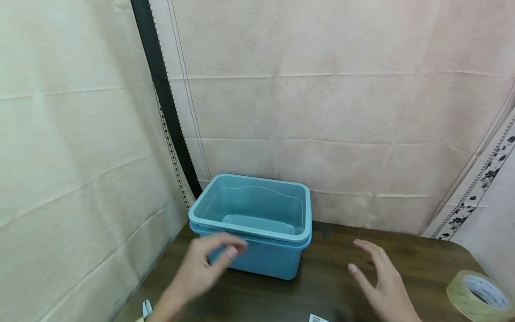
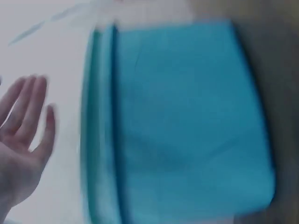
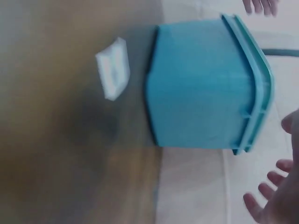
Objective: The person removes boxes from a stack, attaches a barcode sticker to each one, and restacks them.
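The left hand (image 1: 201, 270) and the right hand (image 1: 384, 286) are both released, fingers loosely bent in the head view and grasping nothing. The left hand hovers at the near left side of two nested blue plastic bins (image 1: 259, 257), overlapping them in the head view; the left wrist view, though blurred, seems to show its extended fingers apart from the bin wall. The right hand is held to the right of the bins, well apart from them, its thumb spread away from the fingers. The bins stand upright near the far left part of a brown wooden table (image 1: 334, 273), one rim just above the other. A roll of clear packing tape (image 1: 462, 299) lies at the right, its white core showing. A white printed label (image 1: 318, 318) lies at the near edge of view. Cream cloth (image 1: 322, 107) hangs behind the bins and at the left, with a dark strip (image 1: 165, 89) running down the far left corner and a floral border (image 1: 479, 192) at the right.
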Demonstrator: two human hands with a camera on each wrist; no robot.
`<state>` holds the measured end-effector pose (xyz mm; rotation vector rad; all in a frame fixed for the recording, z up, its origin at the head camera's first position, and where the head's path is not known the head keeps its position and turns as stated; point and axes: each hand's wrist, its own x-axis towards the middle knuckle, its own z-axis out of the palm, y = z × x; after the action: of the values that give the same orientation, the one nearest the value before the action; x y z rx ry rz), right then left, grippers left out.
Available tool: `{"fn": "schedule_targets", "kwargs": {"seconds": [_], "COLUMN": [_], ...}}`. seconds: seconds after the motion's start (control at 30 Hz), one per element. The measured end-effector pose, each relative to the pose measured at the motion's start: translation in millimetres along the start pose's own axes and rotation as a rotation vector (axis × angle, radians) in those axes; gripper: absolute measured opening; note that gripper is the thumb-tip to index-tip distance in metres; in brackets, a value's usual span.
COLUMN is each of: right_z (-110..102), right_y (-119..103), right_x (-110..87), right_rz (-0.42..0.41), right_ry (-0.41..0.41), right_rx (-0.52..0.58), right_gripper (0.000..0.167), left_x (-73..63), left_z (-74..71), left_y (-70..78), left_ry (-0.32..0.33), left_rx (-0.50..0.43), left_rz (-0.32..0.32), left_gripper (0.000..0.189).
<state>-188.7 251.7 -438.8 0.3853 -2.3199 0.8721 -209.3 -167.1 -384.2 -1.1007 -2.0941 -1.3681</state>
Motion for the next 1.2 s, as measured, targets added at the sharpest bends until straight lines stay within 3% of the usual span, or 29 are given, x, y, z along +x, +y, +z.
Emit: {"fn": "schedule_targets", "kwargs": {"seconds": [0.07, 0.13, 0.2, 0.27, 0.33, 0.4, 0.53, 0.63, 0.77, 1.03, 1.2], "right_z": [-0.7, -0.2, 0.8, 0.4, 1.3, 4.0, 15.0, 25.1, 34.7, 41.9, 44.7], "right_y": [-2.5, -5.2, -9.5, -13.7, -19.5, -26.3, -37.9, -43.4, -49.2, -57.1, -61.9], "right_x": [16.1, 29.9, 41.2, 50.2, 60.0, 71.0, 91.9, 103.9, 114.3, 124.2, 126.5], "right_rz": [0.022, 0.053, 0.095, 0.148, 0.214, 0.289, 0.442, 0.548, 0.655, 0.646, 0.708], "right_ry": [0.001, -0.008, -0.044, -0.093, -0.166, -0.247, -0.36, -0.404, -0.429, -0.467, -0.477], "right_rx": [0.074, 0.132, 0.181, 0.235, 0.319, 0.416, 0.589, 0.691, 0.77, 0.783, 0.818], "right_gripper": [0.051, 0.043, 0.038, 0.036, 0.038, 0.043, 0.054, 0.059, 0.062, 0.076, 0.074], "left_x": [4.7, 7.5, 7.1, 7.8, 6.8, 5.6, 2.0, -1.0, -2.8, -1.5, -1.5], "left_z": [-24.5, -46.2, -63.3, -73.6, -81.2, -87.1, -91.9, -90.7, -87.0, -84.4, -84.3], "left_y": [-5.0, -12.3, -21.7, -34.9, -49.2, -62.3, -84.1, -95.0, -103.1, -106.1, -107.6], "left_ry": [0.231, 0.429, 0.567, 0.617, 0.593, 0.519, 0.336, 0.26, 0.224, 0.224, 0.218], "left_rx": [0.022, 0.045, 0.038, 0.01, -0.025, -0.093, -0.23, -0.298, -0.353, -0.47, -0.583], "left_rz": [-0.05, -0.198, -0.387, -0.582, -0.734, -0.84, -0.943, -0.967, -0.959, -0.951, -0.941], "left_gripper": [0.024, 0.021, 0.026, 0.036, 0.043, 0.05, 0.059, 0.059, 0.056, 0.057, 0.052]}}
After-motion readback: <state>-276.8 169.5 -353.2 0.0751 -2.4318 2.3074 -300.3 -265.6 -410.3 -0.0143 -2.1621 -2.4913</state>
